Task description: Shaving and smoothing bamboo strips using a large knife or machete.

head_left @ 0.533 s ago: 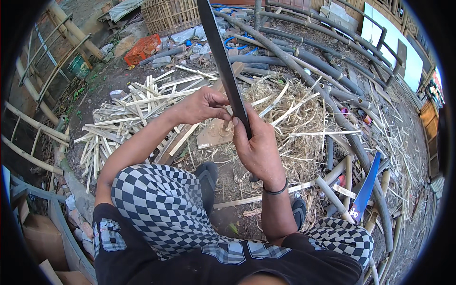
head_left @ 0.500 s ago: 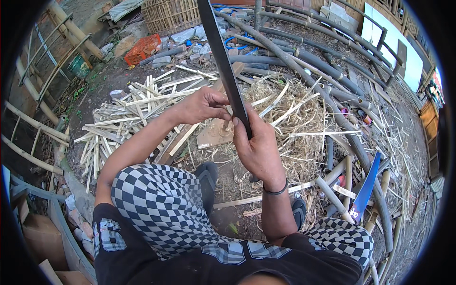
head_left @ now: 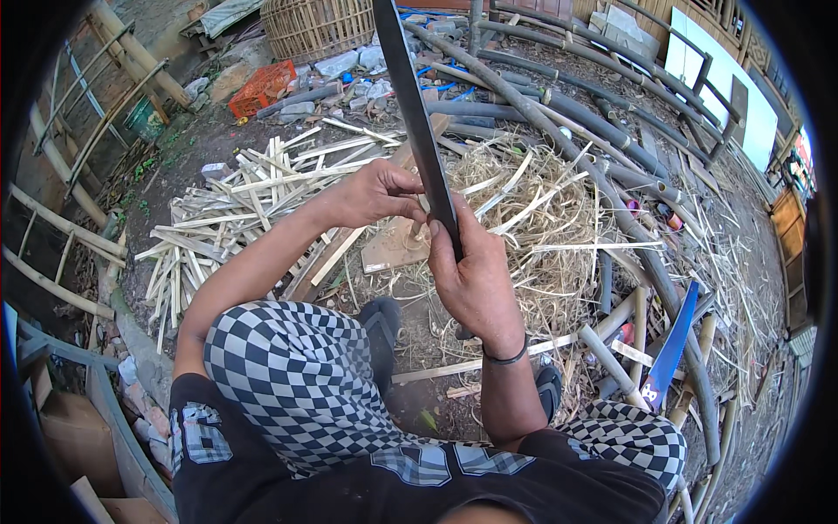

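My right hand (head_left: 478, 275) is closed around the lower part of a long dark machete (head_left: 417, 118). Its blade points up and away, leaning slightly left, and a dark end shows below the hand. Close to the blade's left edge, the thumb and fingers of my left hand (head_left: 381, 194) are pinched together, almost touching my right thumb. Whatever those fingertips hold is too small and hidden to make out. Beneath the hands lies a pale wooden board (head_left: 393, 251) with a short upright peg-like piece.
Split bamboo strips (head_left: 253, 188) are heaped at the left, and curly shavings (head_left: 559, 227) at the right. Bamboo poles (head_left: 541, 113) lie beyond. A blue handsaw blade (head_left: 672, 349) leans near my right knee. Farther back are an orange crate (head_left: 264, 87) and a woven bamboo cage (head_left: 314, 31).
The machete's upper end has swung slightly to the right. Both hands keep nearly the same place and grip.
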Demonstrator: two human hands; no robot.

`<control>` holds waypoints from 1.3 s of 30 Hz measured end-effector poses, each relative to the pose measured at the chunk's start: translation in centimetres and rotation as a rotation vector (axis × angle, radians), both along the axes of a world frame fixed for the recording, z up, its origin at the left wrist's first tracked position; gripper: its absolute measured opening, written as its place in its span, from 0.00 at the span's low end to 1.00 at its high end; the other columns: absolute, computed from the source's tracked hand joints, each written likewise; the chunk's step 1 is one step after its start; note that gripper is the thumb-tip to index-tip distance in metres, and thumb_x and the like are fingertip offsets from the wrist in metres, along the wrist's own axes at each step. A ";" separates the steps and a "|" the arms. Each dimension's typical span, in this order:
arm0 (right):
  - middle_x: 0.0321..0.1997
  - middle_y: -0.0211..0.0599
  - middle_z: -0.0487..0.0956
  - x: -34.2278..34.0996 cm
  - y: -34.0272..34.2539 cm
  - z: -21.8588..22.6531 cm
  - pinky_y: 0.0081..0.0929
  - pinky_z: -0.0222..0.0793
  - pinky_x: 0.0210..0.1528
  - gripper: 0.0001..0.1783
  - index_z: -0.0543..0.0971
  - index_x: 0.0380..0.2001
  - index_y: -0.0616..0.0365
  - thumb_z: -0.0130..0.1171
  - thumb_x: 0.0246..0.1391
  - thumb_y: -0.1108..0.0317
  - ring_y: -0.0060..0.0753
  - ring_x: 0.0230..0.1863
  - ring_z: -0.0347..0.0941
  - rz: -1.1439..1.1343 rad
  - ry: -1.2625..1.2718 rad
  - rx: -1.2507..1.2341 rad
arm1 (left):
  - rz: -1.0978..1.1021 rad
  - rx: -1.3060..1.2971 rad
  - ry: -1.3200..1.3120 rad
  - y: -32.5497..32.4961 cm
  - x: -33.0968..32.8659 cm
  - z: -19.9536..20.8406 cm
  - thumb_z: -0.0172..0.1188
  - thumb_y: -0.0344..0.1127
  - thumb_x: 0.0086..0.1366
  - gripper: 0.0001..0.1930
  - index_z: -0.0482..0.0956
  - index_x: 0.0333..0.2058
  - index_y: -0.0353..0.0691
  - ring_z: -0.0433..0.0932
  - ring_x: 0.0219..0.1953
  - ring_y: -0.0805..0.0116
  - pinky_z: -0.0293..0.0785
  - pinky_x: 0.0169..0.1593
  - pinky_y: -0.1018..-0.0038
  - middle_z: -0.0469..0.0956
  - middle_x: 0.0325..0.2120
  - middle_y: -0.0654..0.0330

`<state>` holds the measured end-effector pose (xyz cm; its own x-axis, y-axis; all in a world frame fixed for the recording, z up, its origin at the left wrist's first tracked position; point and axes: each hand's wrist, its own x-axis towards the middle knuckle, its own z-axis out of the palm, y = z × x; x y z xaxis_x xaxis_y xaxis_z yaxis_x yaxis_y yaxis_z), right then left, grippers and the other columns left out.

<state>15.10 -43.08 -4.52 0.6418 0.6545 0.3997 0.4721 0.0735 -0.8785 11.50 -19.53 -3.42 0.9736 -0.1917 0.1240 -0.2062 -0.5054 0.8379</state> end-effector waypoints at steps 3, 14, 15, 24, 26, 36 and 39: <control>0.23 0.43 0.80 -0.1 0.4 -0.7 0.30 0.71 0.28 0.21 0.72 0.62 0.60 0.53 0.67 0.72 0.29 0.23 0.78 -0.043 -0.044 -0.014 | 0.015 -0.067 0.077 0.2 0.0 -0.6 0.67 0.28 0.65 0.20 0.82 0.56 0.39 0.77 0.38 0.84 0.76 0.44 0.78 0.86 0.36 0.65; 0.22 0.39 0.78 -0.5 0.6 0.5 0.26 0.69 0.27 0.20 0.72 0.61 0.61 0.53 0.67 0.73 0.21 0.22 0.74 -0.031 0.000 0.073 | -0.036 -0.232 -0.006 0.2 0.1 -0.2 0.68 0.28 0.65 0.19 0.82 0.55 0.37 0.76 0.40 0.85 0.75 0.45 0.78 0.86 0.39 0.68; 0.22 0.39 0.78 -0.6 0.6 0.5 0.26 0.69 0.27 0.20 0.72 0.61 0.61 0.53 0.67 0.73 0.21 0.22 0.74 -0.029 -0.002 0.074 | -0.034 -0.233 -0.007 0.3 0.1 -0.3 0.68 0.28 0.65 0.19 0.82 0.55 0.37 0.75 0.39 0.86 0.75 0.45 0.78 0.85 0.39 0.69; 0.24 0.54 0.79 -0.6 0.4 0.8 0.40 0.72 0.26 0.23 0.70 0.62 0.62 0.52 0.65 0.75 0.55 0.25 0.82 0.020 0.018 0.101 | -0.057 -0.239 0.001 0.2 0.0 0.0 0.69 0.30 0.65 0.20 0.83 0.56 0.39 0.74 0.38 0.86 0.73 0.43 0.80 0.85 0.38 0.70; 0.24 0.54 0.80 -0.6 0.3 0.8 0.41 0.72 0.26 0.22 0.70 0.62 0.62 0.52 0.65 0.75 0.55 0.25 0.82 0.013 0.011 0.105 | -0.067 -0.208 -0.006 0.1 0.2 0.0 0.69 0.29 0.65 0.20 0.82 0.56 0.39 0.75 0.38 0.86 0.74 0.43 0.80 0.86 0.38 0.69; 0.24 0.51 0.79 -1.2 0.3 1.3 0.34 0.71 0.27 0.20 0.72 0.61 0.60 0.52 0.67 0.74 0.43 0.25 0.82 -0.065 -0.060 0.031 | -0.022 -0.219 0.019 -0.3 -0.2 0.5 0.68 0.27 0.65 0.19 0.82 0.55 0.36 0.77 0.37 0.84 0.76 0.43 0.79 0.86 0.37 0.67; 0.25 0.52 0.79 -1.2 0.5 1.3 0.37 0.71 0.28 0.19 0.72 0.60 0.60 0.52 0.67 0.73 0.48 0.26 0.82 -0.078 -0.088 0.064 | -0.065 -0.198 0.006 -0.2 0.0 1.0 0.68 0.27 0.65 0.19 0.83 0.54 0.36 0.79 0.38 0.83 0.77 0.43 0.79 0.86 0.37 0.66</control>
